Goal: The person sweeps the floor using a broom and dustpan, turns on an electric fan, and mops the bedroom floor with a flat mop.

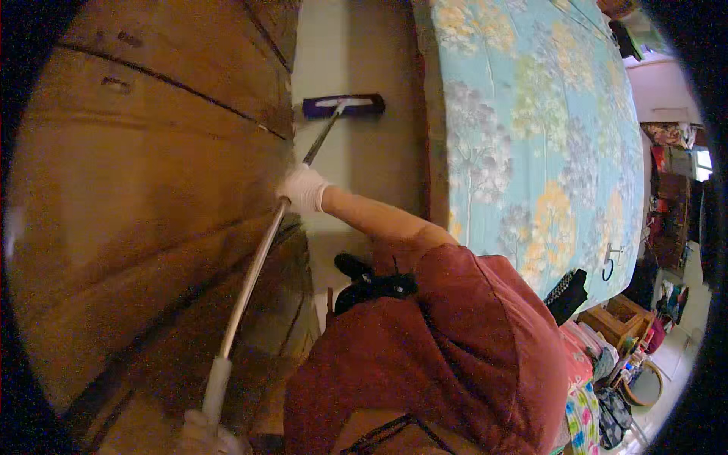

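Observation:
A long-handled flat mop (pixel 344 105) has its dark purple head on the pale floor, between a wooden cabinet and a bed. My right hand (pixel 302 189), in a white glove, is closed around the metal pole (pixel 257 267) partway down. At the lower edge of the picture, my left hand (pixel 207 435) is also gloved and wraps the pale grip (pixel 216 381) at the pole's upper end. That hand is blurred and partly cut off. The pole slants from the lower left up to the mop head.
A brown wooden cabinet (pixel 142 170) fills the left side, close to the pole. To the right is a bed with a blue tree-print sheet (pixel 534 142). A black object (pixel 375 287) lies low beside my red shirt. Folded cloths (pixel 580 352) and a round basin (pixel 644 384) sit at lower right.

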Available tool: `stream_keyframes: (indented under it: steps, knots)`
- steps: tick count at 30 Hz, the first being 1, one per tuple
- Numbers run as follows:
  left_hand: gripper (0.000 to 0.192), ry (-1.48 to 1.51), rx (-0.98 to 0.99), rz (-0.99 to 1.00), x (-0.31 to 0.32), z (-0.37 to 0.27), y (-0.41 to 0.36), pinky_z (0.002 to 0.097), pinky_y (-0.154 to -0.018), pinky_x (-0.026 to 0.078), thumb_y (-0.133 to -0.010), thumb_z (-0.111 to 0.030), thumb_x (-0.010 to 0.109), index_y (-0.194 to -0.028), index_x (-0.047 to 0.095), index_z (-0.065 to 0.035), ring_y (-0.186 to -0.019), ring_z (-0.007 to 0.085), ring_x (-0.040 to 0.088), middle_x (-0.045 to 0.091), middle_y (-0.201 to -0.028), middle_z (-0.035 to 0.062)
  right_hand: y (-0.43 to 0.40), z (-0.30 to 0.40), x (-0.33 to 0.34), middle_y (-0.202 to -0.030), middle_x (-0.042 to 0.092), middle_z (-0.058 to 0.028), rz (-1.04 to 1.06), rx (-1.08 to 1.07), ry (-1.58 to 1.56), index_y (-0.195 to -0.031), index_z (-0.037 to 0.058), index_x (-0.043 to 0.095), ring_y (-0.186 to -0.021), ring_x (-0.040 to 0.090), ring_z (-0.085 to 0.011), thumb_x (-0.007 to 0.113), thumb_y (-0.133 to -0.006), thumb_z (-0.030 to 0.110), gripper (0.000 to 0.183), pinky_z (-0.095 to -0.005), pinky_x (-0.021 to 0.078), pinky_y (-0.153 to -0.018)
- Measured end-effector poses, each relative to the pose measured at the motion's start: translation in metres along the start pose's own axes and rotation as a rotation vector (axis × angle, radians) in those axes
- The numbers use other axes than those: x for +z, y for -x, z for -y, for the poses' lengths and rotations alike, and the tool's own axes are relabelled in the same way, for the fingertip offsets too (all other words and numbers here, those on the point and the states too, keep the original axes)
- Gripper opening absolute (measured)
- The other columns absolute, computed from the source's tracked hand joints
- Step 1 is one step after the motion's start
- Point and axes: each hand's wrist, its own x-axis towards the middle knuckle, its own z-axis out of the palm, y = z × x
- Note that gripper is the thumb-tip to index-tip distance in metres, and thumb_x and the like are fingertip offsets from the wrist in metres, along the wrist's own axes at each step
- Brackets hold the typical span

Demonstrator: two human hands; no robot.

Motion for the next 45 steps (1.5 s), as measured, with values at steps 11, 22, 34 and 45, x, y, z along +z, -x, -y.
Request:
stream_keyframes:
  steps: [11,22,34,45]
  knots:
    - [0.007,0.131,0.066,0.046,0.248,0.229,-0.133,0.0496,-0.079,0.051,-0.084,0.006,0.047,-0.079,0.044,0.0016,-0.076,0.0277,0.059,0.051,-0.076,0.0139,-0.012,-0.215,-0.068,-0.079,0.059,-0.0109,-0.483,0.485,0.028,-0.071,0.0123,0.063,-0.086,0.056,-0.0304,0.064,-0.073,0.041,0.029,-0.0417,0.0412,-0.080]
    - [0.015,-0.074,0.129,0.179,0.153,0.201,-0.119,0.0526,-0.076,0.049,-0.089,0.002,0.040,-0.075,0.037,0.0003,-0.056,0.0202,0.045,0.040,-0.061,0.0103,0.017,-0.137,-0.029,-0.083,0.061,-0.0087,-0.423,0.449,-0.022,-0.079,0.0166,0.063,-0.090,0.058,-0.0287,0.062,-0.072,0.034,0.018,-0.0457,0.0371,-0.088]
    - [0.030,0.295,-0.044,0.139,0.025,0.122,-0.017,0.0418,-0.059,0.038,-0.090,-0.022,0.036,-0.065,0.040,-0.0071,-0.050,0.0181,0.037,0.038,-0.057,0.0042,0.090,-0.044,0.049,-0.073,0.062,-0.0078,-0.226,0.425,-0.080,-0.074,0.0160,0.064,-0.080,0.059,-0.0278,0.064,-0.066,0.034,0.020,-0.0394,0.0400,-0.078]
    - [0.031,0.541,0.111,0.705,-0.074,0.048,0.042,0.0343,-0.055,0.034,-0.084,-0.031,0.050,-0.060,0.053,-0.0110,-0.046,0.0161,0.044,0.046,-0.054,-0.0010,0.149,0.097,0.129,-0.077,0.062,-0.0070,-0.073,0.505,-0.037,-0.074,0.0174,0.065,-0.081,0.059,-0.0303,0.063,-0.068,0.037,0.021,-0.0460,0.0415,-0.072]
